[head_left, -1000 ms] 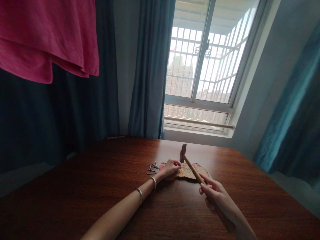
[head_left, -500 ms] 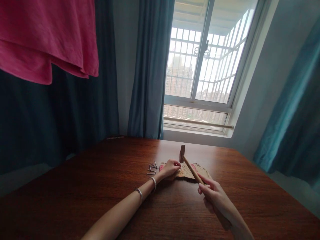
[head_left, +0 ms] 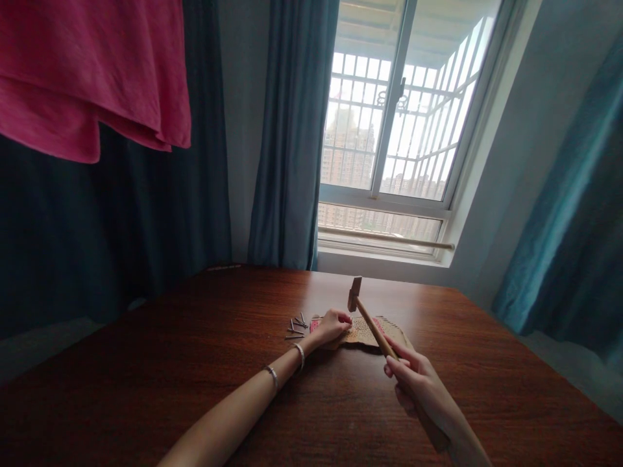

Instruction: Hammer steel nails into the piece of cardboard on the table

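Note:
My right hand (head_left: 413, 375) is wrapped round the wooden handle of a hammer (head_left: 372, 327). The hammer's head is raised a little above and beyond my left fingertips. My left hand (head_left: 335, 325) rests over a torn piece of cardboard (head_left: 365, 332), fingers pinched together; whatever is between them is too small and hidden to name. Many small dark holes or marks dot the cardboard, which has pink-red patches at its sides. Several thin grey metal rods (head_left: 295, 327) lie loose on the table just left of the cardboard.
A dark reddish-brown wooden table (head_left: 146, 383) extends under everything. Blue curtains (head_left: 289, 143) hang behind it, beside a barred window (head_left: 384, 130). A pink cloth (head_left: 92, 78) hangs at the upper left.
The hammer's head has risen slightly, away from my left fingertips. My left hand stays at the same place on the cardboard.

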Tool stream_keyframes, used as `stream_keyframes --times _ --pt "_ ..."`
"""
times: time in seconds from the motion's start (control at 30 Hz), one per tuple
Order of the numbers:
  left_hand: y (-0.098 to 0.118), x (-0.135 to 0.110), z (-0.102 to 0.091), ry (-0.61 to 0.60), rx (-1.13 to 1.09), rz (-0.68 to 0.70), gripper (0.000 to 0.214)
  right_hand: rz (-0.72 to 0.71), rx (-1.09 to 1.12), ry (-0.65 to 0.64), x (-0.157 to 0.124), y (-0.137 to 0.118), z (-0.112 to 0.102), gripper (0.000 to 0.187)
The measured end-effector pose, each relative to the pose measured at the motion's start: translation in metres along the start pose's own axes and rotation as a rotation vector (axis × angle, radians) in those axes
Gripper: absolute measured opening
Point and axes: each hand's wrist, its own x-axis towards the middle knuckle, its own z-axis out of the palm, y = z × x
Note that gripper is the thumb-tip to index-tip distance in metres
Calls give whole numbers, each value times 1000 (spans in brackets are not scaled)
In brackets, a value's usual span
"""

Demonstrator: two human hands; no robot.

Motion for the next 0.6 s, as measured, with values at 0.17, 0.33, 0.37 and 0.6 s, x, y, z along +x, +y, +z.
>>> stream_keyframes --times 0.17,0.33,0.37,0.6 --pt "0 0 0 13 30 -10 26 17 -10 -17 1 0 1 66" --pt "0 1 0 2 25 -9 26 0 35 -10 3 2 0 63" --pt "0 1 0 0 29 -12 26 10 27 -11 3 3 -1 64" --pt "-1 2 1 -18 34 -48 26 1 24 -10 2 4 -1 62"
